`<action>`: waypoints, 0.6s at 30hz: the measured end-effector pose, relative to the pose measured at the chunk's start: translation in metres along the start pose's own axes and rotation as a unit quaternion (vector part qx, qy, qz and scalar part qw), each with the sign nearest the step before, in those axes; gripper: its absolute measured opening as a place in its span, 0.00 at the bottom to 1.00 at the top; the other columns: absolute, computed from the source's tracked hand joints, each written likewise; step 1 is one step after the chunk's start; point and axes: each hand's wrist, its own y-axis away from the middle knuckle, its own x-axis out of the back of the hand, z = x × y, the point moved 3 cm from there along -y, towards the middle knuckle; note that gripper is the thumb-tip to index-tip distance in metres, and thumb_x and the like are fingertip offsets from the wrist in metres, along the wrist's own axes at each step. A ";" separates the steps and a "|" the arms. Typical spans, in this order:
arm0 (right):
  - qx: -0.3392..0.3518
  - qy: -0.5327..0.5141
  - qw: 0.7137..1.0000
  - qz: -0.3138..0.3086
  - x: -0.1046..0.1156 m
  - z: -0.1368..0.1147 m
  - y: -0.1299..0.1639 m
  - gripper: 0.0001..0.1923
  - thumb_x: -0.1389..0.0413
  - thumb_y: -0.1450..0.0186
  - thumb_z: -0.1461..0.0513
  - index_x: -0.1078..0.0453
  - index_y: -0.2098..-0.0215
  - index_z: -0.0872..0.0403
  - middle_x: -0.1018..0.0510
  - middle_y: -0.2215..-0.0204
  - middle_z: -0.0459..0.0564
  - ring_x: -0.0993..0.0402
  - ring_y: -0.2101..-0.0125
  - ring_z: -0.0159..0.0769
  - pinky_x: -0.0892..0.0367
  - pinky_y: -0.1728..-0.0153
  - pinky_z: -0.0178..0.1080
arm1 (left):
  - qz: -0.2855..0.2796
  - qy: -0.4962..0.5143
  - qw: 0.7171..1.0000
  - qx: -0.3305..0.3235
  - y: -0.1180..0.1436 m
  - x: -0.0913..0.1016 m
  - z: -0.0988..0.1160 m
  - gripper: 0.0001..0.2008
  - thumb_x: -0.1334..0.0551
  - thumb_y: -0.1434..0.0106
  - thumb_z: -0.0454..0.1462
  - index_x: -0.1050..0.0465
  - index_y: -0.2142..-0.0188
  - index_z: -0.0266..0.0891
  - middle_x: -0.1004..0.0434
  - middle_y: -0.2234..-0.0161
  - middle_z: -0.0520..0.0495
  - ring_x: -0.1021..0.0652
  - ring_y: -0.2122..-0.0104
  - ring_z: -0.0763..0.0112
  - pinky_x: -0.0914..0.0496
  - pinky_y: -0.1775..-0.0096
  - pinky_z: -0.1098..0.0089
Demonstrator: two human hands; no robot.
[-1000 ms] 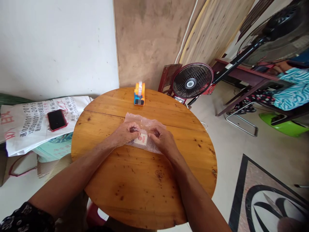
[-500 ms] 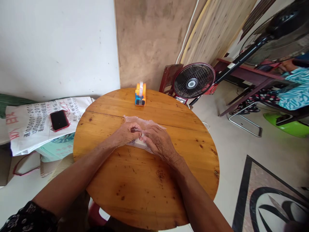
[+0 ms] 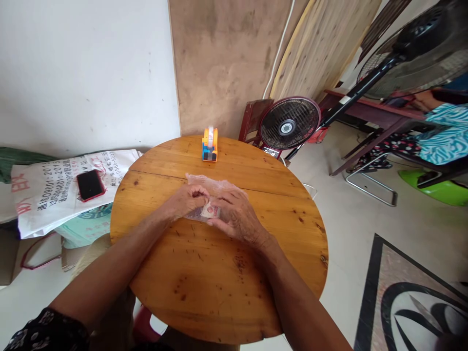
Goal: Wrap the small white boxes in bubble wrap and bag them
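Both hands press a thin clear plastic bag [image 3: 215, 187] flat at the table [image 3: 219, 273] centre: left hand [image 3: 187, 200] pinching its near edge, right hand [image 3: 236, 217] spread over it. A small printed card [image 3: 210, 211] lies between them, toward 6 o'clock of the bag. Judged light, limp and slippery; best held at the edges.

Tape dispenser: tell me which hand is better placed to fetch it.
Probably the left hand. Both hands rest on the bubble wrap, but the tape dispenser stands past it, nearer the left hand's side, while the right hand lies flatter and lower, pressing the wrap down.
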 end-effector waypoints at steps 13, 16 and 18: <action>-0.046 -0.003 0.996 -0.070 -0.003 -0.003 -0.001 0.16 0.41 0.36 0.54 0.26 0.52 0.52 0.25 0.55 0.56 0.30 0.55 0.45 0.36 0.53 0.46 | 0.016 -0.124 0.989 0.074 0.019 0.035 0.004 0.12 0.36 0.50 0.43 0.29 0.70 0.38 0.31 0.77 0.55 0.33 0.78 0.73 0.41 0.74 0.73; -0.035 0.009 0.997 -0.069 -0.003 -0.004 -0.003 0.16 0.42 0.36 0.54 0.26 0.52 0.52 0.25 0.57 0.55 0.31 0.56 0.45 0.36 0.53 0.46 | 0.098 -0.265 0.958 0.058 0.021 0.041 0.001 0.12 0.35 0.50 0.44 0.28 0.69 0.39 0.33 0.77 0.53 0.33 0.76 0.71 0.43 0.73 0.72; -0.032 0.012 0.997 -0.067 -0.003 -0.005 -0.003 0.17 0.42 0.36 0.54 0.26 0.52 0.53 0.25 0.58 0.55 0.31 0.56 0.46 0.36 0.53 0.46 | 0.133 -0.326 0.934 0.058 0.024 0.045 -0.001 0.14 0.34 0.50 0.45 0.29 0.68 0.39 0.31 0.76 0.52 0.31 0.75 0.69 0.44 0.73 0.71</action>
